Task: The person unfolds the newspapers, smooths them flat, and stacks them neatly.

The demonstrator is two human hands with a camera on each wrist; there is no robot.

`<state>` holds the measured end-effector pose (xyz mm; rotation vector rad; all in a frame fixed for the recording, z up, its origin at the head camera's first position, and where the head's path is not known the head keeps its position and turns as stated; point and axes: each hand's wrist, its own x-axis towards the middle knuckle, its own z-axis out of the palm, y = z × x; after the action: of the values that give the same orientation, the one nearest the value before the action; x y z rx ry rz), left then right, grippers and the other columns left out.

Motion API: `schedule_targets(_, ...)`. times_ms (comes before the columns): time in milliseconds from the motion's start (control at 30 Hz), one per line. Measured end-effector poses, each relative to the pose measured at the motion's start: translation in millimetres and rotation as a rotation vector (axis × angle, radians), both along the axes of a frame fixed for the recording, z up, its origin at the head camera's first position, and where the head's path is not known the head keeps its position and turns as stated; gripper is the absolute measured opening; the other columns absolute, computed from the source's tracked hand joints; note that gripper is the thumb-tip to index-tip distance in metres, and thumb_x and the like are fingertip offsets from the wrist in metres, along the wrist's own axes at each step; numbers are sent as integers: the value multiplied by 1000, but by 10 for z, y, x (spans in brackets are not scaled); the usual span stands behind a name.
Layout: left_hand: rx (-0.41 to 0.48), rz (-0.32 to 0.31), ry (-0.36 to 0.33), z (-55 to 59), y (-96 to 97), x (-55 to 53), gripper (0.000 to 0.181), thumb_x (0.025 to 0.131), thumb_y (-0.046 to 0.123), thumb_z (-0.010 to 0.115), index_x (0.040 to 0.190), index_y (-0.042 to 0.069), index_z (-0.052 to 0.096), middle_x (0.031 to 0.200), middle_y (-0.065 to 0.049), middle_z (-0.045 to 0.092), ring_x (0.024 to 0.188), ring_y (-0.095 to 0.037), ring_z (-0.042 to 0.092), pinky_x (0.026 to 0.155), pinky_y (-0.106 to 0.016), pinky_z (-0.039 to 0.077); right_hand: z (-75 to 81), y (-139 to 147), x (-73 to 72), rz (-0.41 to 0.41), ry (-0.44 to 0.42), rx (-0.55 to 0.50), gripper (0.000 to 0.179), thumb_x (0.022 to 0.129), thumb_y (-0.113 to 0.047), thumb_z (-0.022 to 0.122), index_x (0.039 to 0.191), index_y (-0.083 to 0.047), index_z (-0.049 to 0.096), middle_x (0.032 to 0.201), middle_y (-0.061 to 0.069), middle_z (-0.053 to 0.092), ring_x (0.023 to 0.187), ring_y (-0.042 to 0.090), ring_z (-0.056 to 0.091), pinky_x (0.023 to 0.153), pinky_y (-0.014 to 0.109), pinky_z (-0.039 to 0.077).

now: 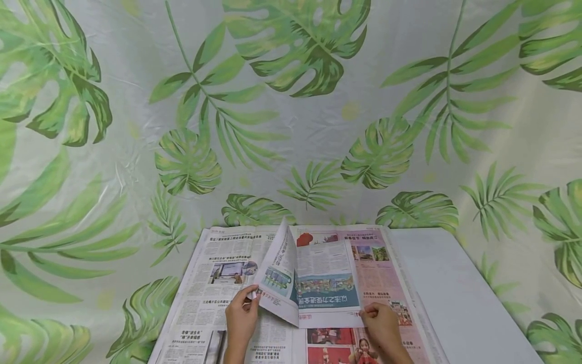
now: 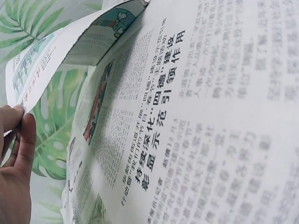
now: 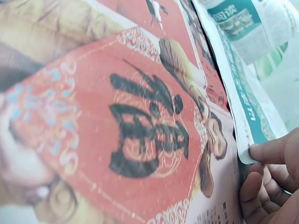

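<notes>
A small folded newspaper (image 1: 324, 260) with a teal picture panel is held over a larger newspaper (image 1: 191, 303) spread flat. My left hand (image 1: 241, 314) pinches the lower outer corner of its left leaf (image 1: 278, 280), which stands lifted and tilted. In the left wrist view, thumb and fingers of the left hand (image 2: 17, 161) meet on that leaf's edge. The lower right corner is pinched by my right hand (image 1: 381, 323). From the right wrist, the thumb and curled fingers of the right hand (image 3: 273, 179) grip this white corner, close over the larger paper's red pictures (image 3: 149, 130).
A white board or tabletop (image 1: 459, 288) shows to the right of the papers. Behind and around hangs a pale curtain (image 1: 313, 131) printed with green leaves. The large newspaper's far edge lies close to it.
</notes>
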<state>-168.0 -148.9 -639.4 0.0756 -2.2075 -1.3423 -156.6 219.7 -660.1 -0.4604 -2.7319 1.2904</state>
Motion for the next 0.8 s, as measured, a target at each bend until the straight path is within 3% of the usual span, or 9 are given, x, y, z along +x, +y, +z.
schedule_targets(400, 23, 33, -60, -79, -41, 16, 32, 84, -3, 80, 110, 16, 77, 107, -4, 75, 81, -10, 68, 66, -17, 58, -68, 99, 15, 2, 6, 6, 13, 85, -15, 77, 81, -3, 73, 70, 3, 63, 66, 15, 54, 58, 26, 42)
schedule_targets(567, 24, 47, -74, -110, -62, 30, 31, 85, -3, 80, 110, 15, 76, 99, -4, 73, 76, -7, 65, 62, -17, 57, -87, 139, 22, 5, 30, 29, 13, 85, -14, 78, 80, -3, 74, 68, 1, 64, 65, 14, 54, 57, 25, 41)
schedule_targets(800, 9, 62, -149, -131, -89, 69, 32, 85, -1, 80, 114, 14, 75, 97, -7, 75, 64, -4, 62, 53, -20, 52, -100, 187, 27, -2, 13, 42, 15, 85, -17, 77, 84, -2, 74, 70, 1, 65, 65, 14, 55, 58, 26, 42)
